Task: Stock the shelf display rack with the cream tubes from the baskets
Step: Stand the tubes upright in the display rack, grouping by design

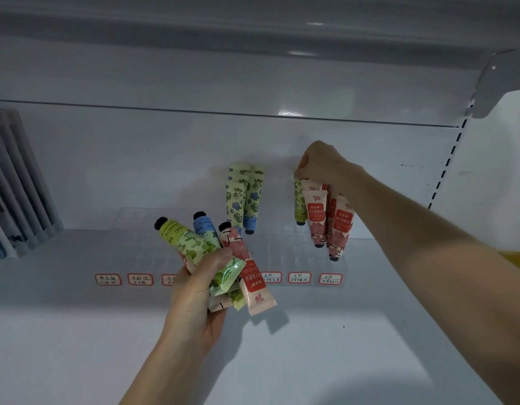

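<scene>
Left hand (194, 290): raised before white metal shelf (340, 346), fingers curled round fanned bunch of green, blue and pink cream tubes (191, 244), caps up.
Right hand (317, 162): arm stretched forward, wrist bent down, fingertips pinching green floral tube (299, 203) standing cap-down in clear plastic display rack (282, 252), beside pink tubes (314, 220).

Bare rack (141, 247) left of blue tubes (254, 200); seemingly narrow gap before pink tubes (315, 211).

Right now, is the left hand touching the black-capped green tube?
Touching. The head view shows the left hand with its thumb curled across the green tube, gripping it.
</scene>
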Available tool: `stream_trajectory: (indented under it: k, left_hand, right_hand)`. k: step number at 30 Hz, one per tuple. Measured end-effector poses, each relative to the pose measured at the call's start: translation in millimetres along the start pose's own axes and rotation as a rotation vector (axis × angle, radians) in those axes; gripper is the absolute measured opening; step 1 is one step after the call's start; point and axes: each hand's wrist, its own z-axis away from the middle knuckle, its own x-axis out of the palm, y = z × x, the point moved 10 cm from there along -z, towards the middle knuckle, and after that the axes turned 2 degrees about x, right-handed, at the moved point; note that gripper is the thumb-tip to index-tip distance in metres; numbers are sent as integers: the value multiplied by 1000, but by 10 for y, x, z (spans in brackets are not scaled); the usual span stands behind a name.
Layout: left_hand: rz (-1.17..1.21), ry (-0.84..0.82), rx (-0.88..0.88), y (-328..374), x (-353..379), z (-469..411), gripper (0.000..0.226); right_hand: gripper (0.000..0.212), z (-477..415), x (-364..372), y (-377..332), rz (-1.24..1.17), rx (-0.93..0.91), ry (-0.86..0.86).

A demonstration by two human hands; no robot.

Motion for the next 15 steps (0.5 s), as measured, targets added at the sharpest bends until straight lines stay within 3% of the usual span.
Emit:
stream_trajectory:
  k: [5,15]
  left_hand:
    - [-64,9,-4,-6,-41,-29,46]
    - [-44,3,-3,3,-38,-32,41]
  right_hand:
    - [25,40,-11,3,-71,-29,-19]
    - [24,21,-16,-42,-62,-58,-20]
